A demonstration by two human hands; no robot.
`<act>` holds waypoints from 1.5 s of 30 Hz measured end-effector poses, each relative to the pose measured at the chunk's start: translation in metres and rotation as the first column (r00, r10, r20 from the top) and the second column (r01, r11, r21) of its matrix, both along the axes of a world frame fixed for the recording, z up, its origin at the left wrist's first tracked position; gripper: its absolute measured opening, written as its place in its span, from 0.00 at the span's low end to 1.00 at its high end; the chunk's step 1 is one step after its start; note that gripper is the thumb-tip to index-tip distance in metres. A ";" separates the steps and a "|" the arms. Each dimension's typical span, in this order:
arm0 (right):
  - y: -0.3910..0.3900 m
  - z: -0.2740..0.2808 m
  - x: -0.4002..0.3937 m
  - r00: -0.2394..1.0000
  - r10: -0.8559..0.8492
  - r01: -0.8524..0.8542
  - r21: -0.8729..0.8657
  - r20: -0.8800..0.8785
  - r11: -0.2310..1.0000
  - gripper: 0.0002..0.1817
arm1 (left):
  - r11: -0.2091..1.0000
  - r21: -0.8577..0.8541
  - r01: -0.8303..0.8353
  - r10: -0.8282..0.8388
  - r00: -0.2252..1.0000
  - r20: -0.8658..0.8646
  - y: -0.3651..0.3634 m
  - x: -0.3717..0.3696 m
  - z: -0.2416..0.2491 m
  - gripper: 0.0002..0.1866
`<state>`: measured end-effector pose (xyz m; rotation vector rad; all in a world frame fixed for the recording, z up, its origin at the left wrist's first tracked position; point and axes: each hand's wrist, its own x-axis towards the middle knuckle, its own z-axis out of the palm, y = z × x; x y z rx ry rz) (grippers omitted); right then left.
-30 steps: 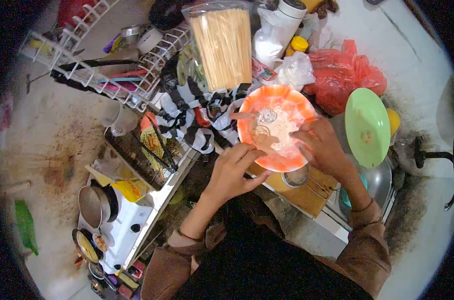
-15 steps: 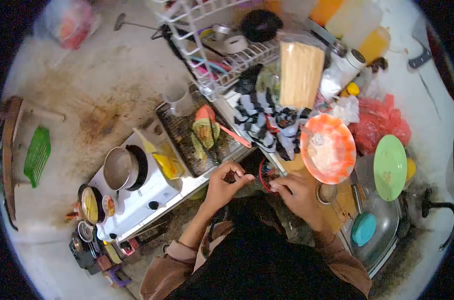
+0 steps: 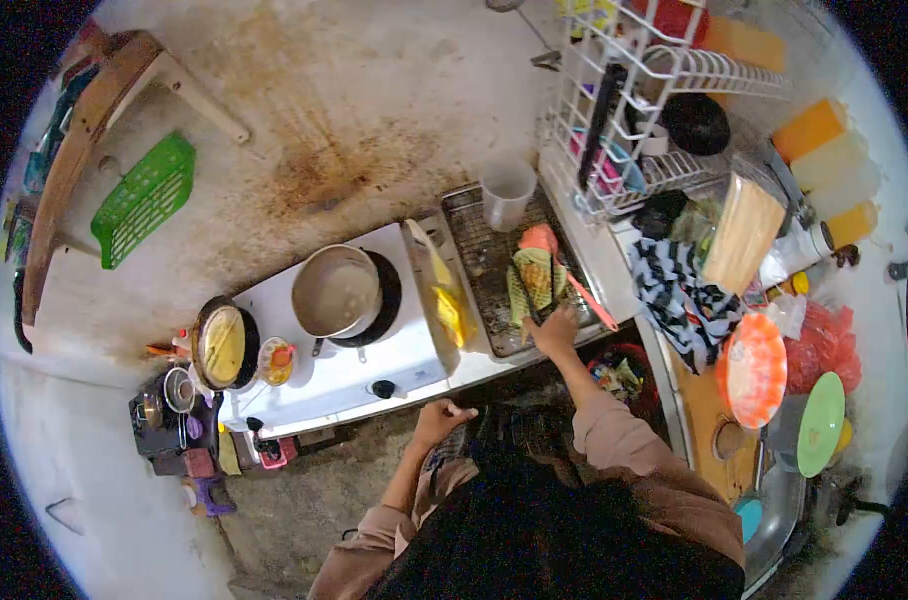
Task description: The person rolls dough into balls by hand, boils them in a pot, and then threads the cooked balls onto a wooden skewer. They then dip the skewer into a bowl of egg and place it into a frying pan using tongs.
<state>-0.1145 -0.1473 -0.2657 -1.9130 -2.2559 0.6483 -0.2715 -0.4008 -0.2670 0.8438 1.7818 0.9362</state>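
My right hand [image 3: 554, 332] reaches over the front of a dark wire-rack tray [image 3: 462, 225], its fingers closed at the lower end of a dark slender utensil [image 3: 530, 290]. That utensil lies against a yellow-green patterned cloth [image 3: 536, 272]. Beside the cloth is a coral spatula or spoon [image 3: 586, 300], its handle pointing to the front right. A translucent cup [image 3: 508, 195] stands at the tray's back. My left hand [image 3: 442, 422] hovers before the stove's front edge, fingers curled and thumb out; whatever it may hold is hidden.
On the white stove [image 3: 374, 375] sit a saucepan [image 3: 336, 295] and a yellow packet [image 3: 450, 315]. A frying pan [image 3: 224, 345] is at the left. Below the counter gap stands a red bin [image 3: 622, 375] with rubbish. To the right are a dish rack [image 3: 614, 130], an orange-white bowl [image 3: 754, 370] and a green plate [image 3: 822, 425].
The view has turned left. My right hand has moved from above the bin to the utensil on the tray. My left hand has drawn apart from it, toward the stove's front.
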 end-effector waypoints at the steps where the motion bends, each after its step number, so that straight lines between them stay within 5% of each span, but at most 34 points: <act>1: 0.001 -0.005 -0.006 0.999 -0.025 0.025 0.023 0.040 0.999 0.53 | 0.994 0.086 -0.070 0.058 0.990 0.131 -0.019 -0.010 -0.032 0.22; 2: -0.002 -0.006 -0.011 0.998 -0.069 0.070 0.142 -0.007 0.987 0.52 | 0.998 0.031 -0.051 0.049 0.998 0.048 -0.030 -0.018 -0.031 0.23; 6: 0.002 -0.013 -0.019 0.989 -0.103 0.116 0.125 -0.106 0.985 0.41 | 0.985 -0.157 0.070 -0.096 0.982 -0.163 -0.067 -0.049 -0.042 0.25; 8: 0.004 -0.013 -0.020 0.990 -0.118 0.126 0.110 -0.072 0.986 0.40 | 0.895 -0.377 0.237 -0.320 0.931 -0.173 -0.088 -0.074 -0.076 0.22; 11: 0.008 -0.022 -0.016 0.993 -0.120 0.120 0.116 -0.007 0.986 0.41 | 0.984 -0.136 0.111 -0.118 0.992 -0.043 -0.118 -0.084 -0.083 0.21; 12: 0.007 -0.009 -0.016 0.990 -0.135 0.138 0.069 -0.034 0.988 0.42 | 0.983 0.183 0.013 -0.054 0.973 0.224 -0.145 -0.090 -0.139 0.19; 14: 0.004 0.024 -0.012 0.976 -0.197 0.187 -0.103 -0.098 0.977 0.44 | 0.963 -0.242 0.120 -0.144 0.986 -0.084 -0.156 -0.098 -0.121 0.18; 16: 0.004 0.007 0.004 0.981 -0.162 0.167 0.034 -0.110 0.985 0.41 | 0.805 -0.567 0.173 -0.393 0.873 -0.291 -0.154 -0.094 -0.084 0.15; 18: -0.002 0.002 0.023 0.956 -0.105 0.112 0.012 -0.276 0.994 0.33 | 0.807 -0.523 0.275 -0.475 0.829 -0.296 -0.166 -0.090 -0.084 0.14; 19: -0.005 0.000 0.032 0.931 -0.077 0.083 0.001 -0.356 0.997 0.30 | 0.823 -0.504 0.260 -0.462 0.823 -0.330 -0.173 -0.088 -0.086 0.14; 20: -0.019 0.041 0.034 0.806 -0.276 0.090 -0.353 -0.523 0.931 0.26 | 0.839 -0.485 0.246 -0.449 0.816 -0.364 -0.185 -0.087 -0.099 0.14; 22: -0.035 0.052 0.050 0.557 -0.402 -0.084 -0.530 -0.727 0.844 0.27 | 0.893 -0.436 0.110 -0.314 0.846 -0.431 -0.210 -0.075 -0.153 0.15; 24: -0.049 0.069 0.064 0.412 -0.494 -0.296 -0.625 -0.766 0.722 0.29 | 0.930 -0.368 0.016 -0.174 0.899 -0.402 -0.214 -0.058 -0.156 0.16; 25: -0.049 0.062 0.069 0.231 -0.502 -0.498 -0.545 -0.833 0.675 0.33 | 0.944 -0.329 -0.025 -0.102 0.925 -0.365 -0.210 -0.054 -0.148 0.18; 26: -0.051 0.076 0.070 0.169 -0.530 -0.689 -0.484 -0.831 0.539 0.37 | 0.833 -0.553 -0.015 -0.263 0.869 -0.420 -0.199 -0.046 -0.137 0.20; 29: -0.044 0.099 0.058 0.237 -0.458 -0.857 -0.407 -0.857 0.316 0.50 | 0.788 -0.564 -0.248 0.165 0.967 -0.195 -0.206 -0.019 -0.129 0.22; 32: -0.038 0.113 0.034 0.353 -0.270 -0.877 -0.417 -0.896 0.238 0.56 | 0.770 -0.494 -0.404 0.263 0.906 -0.331 -0.218 0.021 -0.107 0.21; 35: -0.046 0.144 -0.004 0.409 0.073 -0.899 -0.389 -0.909 0.201 0.53 | 0.665 -0.574 -0.478 0.365 0.878 -0.309 -0.240 0.056 -0.089 0.22; 36: -0.047 0.144 -0.012 0.429 0.201 -0.898 -0.391 -0.880 0.203 0.50 | 0.601 -0.669 -0.437 0.466 0.872 -0.150 -0.255 0.063 -0.097 0.23; 39: -0.072 0.156 -0.045 0.342 0.414 -0.937 -0.340 -0.844 0.080 0.40 | 0.604 -0.595 -0.530 0.512 0.830 -0.220 -0.314 0.102 -0.154 0.23; 42: -0.132 0.163 -0.079 0.342 0.271 -0.931 -0.363 -0.900 -0.033 0.36 | 0.426 -0.672 -0.605 0.454 0.786 -0.420 -0.349 0.131 -0.181 0.23; 45: -0.189 0.159 -0.113 0.412 0.280 -0.883 -0.456 -0.867 -0.114 0.37 | 0.442 -0.752 -0.489 0.487 0.835 -0.257 -0.396 0.130 -0.176 0.26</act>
